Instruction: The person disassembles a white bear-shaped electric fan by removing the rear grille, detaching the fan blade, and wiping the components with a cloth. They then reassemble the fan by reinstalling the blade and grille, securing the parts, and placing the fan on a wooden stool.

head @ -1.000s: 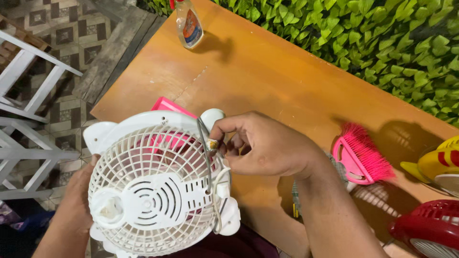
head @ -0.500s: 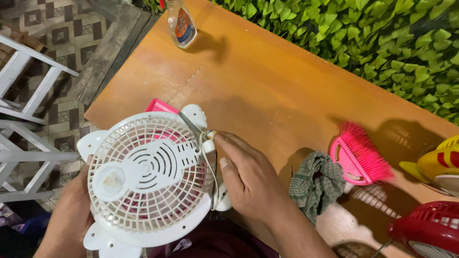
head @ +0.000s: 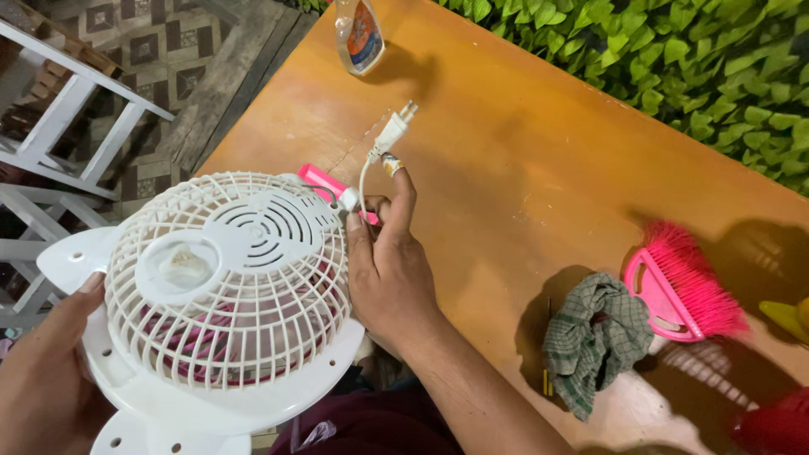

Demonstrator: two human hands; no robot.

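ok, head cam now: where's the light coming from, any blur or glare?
Head view: hard light from the right, shadows fall left of the cloth, brush and bottle; sheen on the table; fan grille and right hand sharp, no motion blur.

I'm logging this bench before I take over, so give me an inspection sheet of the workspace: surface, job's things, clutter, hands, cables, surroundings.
Surface: orange-brown wooden table, bare in the middle.
Job's things: white plastic fan grille housing, tilted, partly over the table's near edge.
Clutter: green checked cloth; pink hand brush; clear spray bottle at the far edge; flat pink piece behind the grille.
Hands: left hand grips the housing's rim; right hand pinches the cord, forefinger raised.
Cables: white cord with two-pin plug, unplugged, held up.
Surroundings: green leafy wall; white wooden frame on patterned tiles.
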